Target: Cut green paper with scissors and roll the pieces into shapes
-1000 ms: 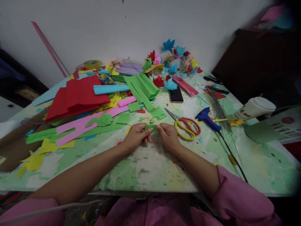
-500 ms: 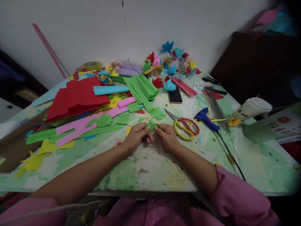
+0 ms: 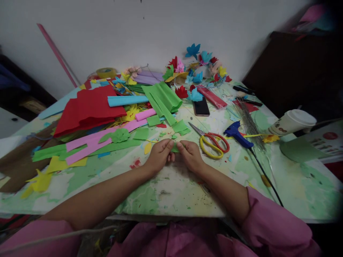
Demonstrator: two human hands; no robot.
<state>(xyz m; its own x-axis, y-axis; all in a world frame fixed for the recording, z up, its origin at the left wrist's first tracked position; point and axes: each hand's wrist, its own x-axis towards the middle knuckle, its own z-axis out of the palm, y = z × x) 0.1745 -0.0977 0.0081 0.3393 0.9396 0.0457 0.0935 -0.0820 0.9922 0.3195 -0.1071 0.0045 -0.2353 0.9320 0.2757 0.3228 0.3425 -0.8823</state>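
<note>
Between my two hands is a small piece of green crepe paper (image 3: 175,147), mostly covered by the fingers. My left hand (image 3: 160,154) pinches its left side with thumb and curled fingers. On the other side my right hand (image 3: 190,154) grips it the same way, the thumbs close together. Scissors (image 3: 213,142) with one yellow and one red handle lie just right of my right hand, blades partly apart. Beyond the hands are cut green paper squares (image 3: 180,126) and tiny green scraps. A green paper piece with a scalloped edge (image 3: 119,135) rests on pink strips to the left.
A blue glue gun (image 3: 238,134) with a black cord lies at right, near thin wires (image 3: 250,116) and a lidded paper cup (image 3: 293,122). Farther back are a phone (image 3: 201,107), paper flowers (image 3: 197,76) and red crepe paper (image 3: 89,110). The table's front edge is close to me.
My hands have drawn slightly closer together over the green paper, so less of it shows. The view has shifted a little; the other things on the table lie as before.
</note>
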